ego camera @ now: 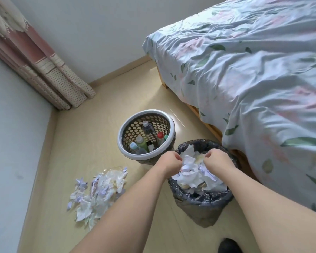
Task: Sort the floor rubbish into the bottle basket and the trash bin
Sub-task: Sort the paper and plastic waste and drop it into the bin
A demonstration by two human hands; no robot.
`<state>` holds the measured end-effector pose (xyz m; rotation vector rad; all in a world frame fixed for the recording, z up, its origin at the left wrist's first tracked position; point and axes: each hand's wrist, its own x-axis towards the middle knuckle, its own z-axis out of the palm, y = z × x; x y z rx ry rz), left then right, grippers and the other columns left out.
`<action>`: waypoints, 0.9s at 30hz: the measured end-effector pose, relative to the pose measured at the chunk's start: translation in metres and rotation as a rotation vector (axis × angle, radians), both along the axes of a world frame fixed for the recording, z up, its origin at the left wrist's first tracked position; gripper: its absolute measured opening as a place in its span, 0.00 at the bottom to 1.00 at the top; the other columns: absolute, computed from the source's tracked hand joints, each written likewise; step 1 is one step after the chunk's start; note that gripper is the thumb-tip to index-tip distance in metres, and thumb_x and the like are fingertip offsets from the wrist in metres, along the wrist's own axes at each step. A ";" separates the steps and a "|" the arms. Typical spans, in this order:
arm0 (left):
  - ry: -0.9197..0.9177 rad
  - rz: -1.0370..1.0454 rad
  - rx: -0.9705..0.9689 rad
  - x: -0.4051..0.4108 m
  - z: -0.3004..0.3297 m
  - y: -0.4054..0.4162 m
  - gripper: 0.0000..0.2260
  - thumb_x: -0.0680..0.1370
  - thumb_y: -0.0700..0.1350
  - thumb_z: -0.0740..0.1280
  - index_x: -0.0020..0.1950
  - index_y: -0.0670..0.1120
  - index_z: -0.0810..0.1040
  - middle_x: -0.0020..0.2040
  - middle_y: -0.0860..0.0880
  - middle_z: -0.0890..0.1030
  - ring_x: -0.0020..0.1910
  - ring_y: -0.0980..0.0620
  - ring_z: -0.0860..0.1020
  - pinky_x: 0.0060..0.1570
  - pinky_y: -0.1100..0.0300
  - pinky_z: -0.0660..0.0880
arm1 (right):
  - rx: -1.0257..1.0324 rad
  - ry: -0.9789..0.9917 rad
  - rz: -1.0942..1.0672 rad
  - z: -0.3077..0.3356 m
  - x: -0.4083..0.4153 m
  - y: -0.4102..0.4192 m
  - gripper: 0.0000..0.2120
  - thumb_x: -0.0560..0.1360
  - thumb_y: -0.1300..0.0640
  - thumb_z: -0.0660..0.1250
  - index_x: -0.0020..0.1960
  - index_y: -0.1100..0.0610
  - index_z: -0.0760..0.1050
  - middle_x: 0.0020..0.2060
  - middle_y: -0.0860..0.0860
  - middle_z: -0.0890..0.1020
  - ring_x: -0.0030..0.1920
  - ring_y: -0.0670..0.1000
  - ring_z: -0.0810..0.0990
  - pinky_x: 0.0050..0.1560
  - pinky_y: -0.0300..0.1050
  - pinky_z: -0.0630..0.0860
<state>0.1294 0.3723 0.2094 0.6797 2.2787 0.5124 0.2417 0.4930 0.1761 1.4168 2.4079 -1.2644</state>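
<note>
Bed (254, 73) fills the right side, its edge close behind the trash bin (201, 203); open floor (84, 128) lies to the left. Bottle basket (125, 148), holding bottles, stands just beside the bin. Loose paper rubbish (97, 190) lies on the floor at lower left. Left hand (171, 158) and right hand (216, 159), fingers curled, each grip crumpled paper (192, 170) heaped in the bin.

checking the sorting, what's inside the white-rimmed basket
Inside the basket stand several plastic bottles with white, red, green and pale blue caps. No paper shows among them. Its floor and the bottles' lower parts are hidden by the near rim and the left hand.
</note>
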 end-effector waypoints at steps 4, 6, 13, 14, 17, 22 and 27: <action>0.071 0.001 0.010 -0.018 0.024 -0.026 0.14 0.76 0.37 0.59 0.55 0.42 0.82 0.49 0.45 0.82 0.50 0.48 0.81 0.52 0.54 0.80 | 0.005 0.027 0.064 0.017 -0.009 -0.022 0.08 0.75 0.63 0.58 0.48 0.58 0.76 0.45 0.55 0.79 0.42 0.54 0.76 0.41 0.46 0.73; 0.087 0.022 0.004 -0.033 0.035 -0.047 0.12 0.76 0.39 0.60 0.54 0.44 0.81 0.50 0.46 0.82 0.51 0.47 0.80 0.54 0.52 0.79 | 0.017 0.048 0.102 0.030 -0.015 -0.040 0.13 0.77 0.62 0.58 0.58 0.60 0.75 0.54 0.57 0.79 0.53 0.56 0.77 0.49 0.46 0.74; 0.021 0.221 -0.017 -0.096 0.070 -0.184 0.10 0.75 0.37 0.60 0.50 0.41 0.79 0.43 0.44 0.79 0.36 0.48 0.77 0.36 0.61 0.72 | 0.065 0.081 0.314 0.067 -0.071 -0.144 0.15 0.77 0.60 0.60 0.62 0.57 0.75 0.58 0.53 0.79 0.58 0.54 0.76 0.59 0.47 0.75; 0.010 0.246 -0.029 -0.105 0.074 -0.210 0.11 0.75 0.37 0.60 0.52 0.41 0.80 0.43 0.45 0.80 0.36 0.49 0.78 0.35 0.61 0.72 | 0.056 0.089 0.350 0.069 -0.084 -0.164 0.15 0.77 0.59 0.61 0.63 0.56 0.74 0.58 0.53 0.79 0.59 0.53 0.76 0.61 0.48 0.74; 0.014 0.312 -0.055 -0.132 0.080 -0.281 0.10 0.75 0.37 0.61 0.52 0.42 0.80 0.43 0.45 0.81 0.37 0.49 0.79 0.36 0.61 0.71 | 0.038 0.104 0.464 0.070 -0.120 -0.222 0.17 0.76 0.59 0.61 0.64 0.54 0.74 0.59 0.52 0.78 0.59 0.52 0.76 0.59 0.46 0.74; 0.046 0.484 -0.057 -0.171 0.056 -0.403 0.08 0.76 0.36 0.60 0.46 0.43 0.78 0.40 0.45 0.80 0.37 0.47 0.76 0.31 0.64 0.68 | 0.038 0.062 0.678 0.051 -0.178 -0.322 0.18 0.75 0.60 0.59 0.64 0.54 0.74 0.58 0.52 0.78 0.53 0.52 0.78 0.49 0.42 0.74; 0.054 0.573 -0.092 -0.193 -0.029 -0.480 0.09 0.75 0.37 0.60 0.46 0.39 0.80 0.46 0.41 0.82 0.40 0.47 0.75 0.41 0.59 0.72 | 0.050 -0.044 0.796 -0.004 -0.226 -0.372 0.20 0.75 0.62 0.59 0.65 0.55 0.73 0.60 0.52 0.76 0.48 0.50 0.75 0.45 0.40 0.70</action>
